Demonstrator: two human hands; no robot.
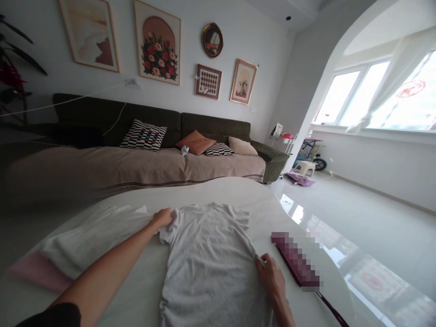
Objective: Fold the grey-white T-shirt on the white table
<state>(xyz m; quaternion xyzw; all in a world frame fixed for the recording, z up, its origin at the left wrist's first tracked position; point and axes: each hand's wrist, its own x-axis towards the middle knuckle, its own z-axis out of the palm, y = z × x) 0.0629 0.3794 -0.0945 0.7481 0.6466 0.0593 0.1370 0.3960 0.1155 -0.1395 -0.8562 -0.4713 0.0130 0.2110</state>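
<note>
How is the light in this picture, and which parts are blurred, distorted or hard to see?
Head view: strong daylight overexposes the windows and glares on the glossy floor; the left edge is dark, with a plant in shadow. The wide lens bends the sofa and table. A pixelated patch hides the dark object near the right hand; the shirt looks sharp.

Worktop [259, 190]: white, rounded edge, smooth surface, standing in front of a sofa.
Grey T-shirt [211, 259]: laid flat at the middle of the worktop, neckline toward the far edge, short sleeves spread to each side.
White cloth [91, 236]: folded pile on the left part, just beside the T-shirt's sleeve.
Pink cloth [37, 271]: under the white pile's near-left corner, partly showing.
Dark red flat object [294, 259]: right of the T-shirt, near the worktop's edge; blurred, kind unclear.
</note>
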